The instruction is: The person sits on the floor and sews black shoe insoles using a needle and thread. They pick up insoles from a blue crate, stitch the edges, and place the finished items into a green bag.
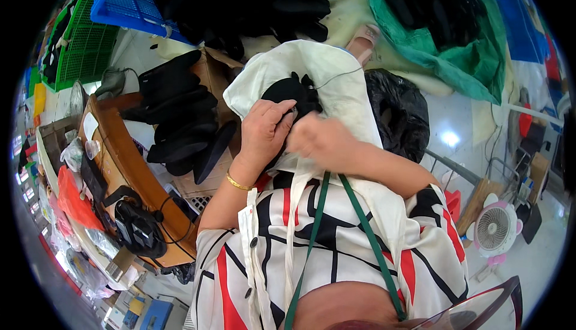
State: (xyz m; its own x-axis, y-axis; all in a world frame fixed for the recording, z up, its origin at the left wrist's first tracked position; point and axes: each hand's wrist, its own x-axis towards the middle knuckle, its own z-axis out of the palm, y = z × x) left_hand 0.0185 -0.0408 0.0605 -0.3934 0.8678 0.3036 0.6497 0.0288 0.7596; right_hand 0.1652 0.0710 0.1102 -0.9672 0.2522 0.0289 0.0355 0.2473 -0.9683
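A black, soft-looking piece with a rounded end (280,91) rests on the white cloth (336,69) over my lap. Thumb and fingers of my left hand (264,127) are closed on its near edge. Close beside it, my right hand (321,143) is smeared by motion, and its fingers cannot be made out. A smaller, crumpled black part (308,93) lies just beyond the hands, against the rounded piece. A thin dark thread (342,76) runs over the cloth to the right. My hands hide the near part of the black piece.
At my left, a stack of black, sole-shaped pieces (180,117) stands by a wooden table (129,168). Ahead lie a large black heap (240,6) and a blue crate (129,6). To the right are a green sack (432,60), a black plastic bag (399,111) and a fan (495,228).
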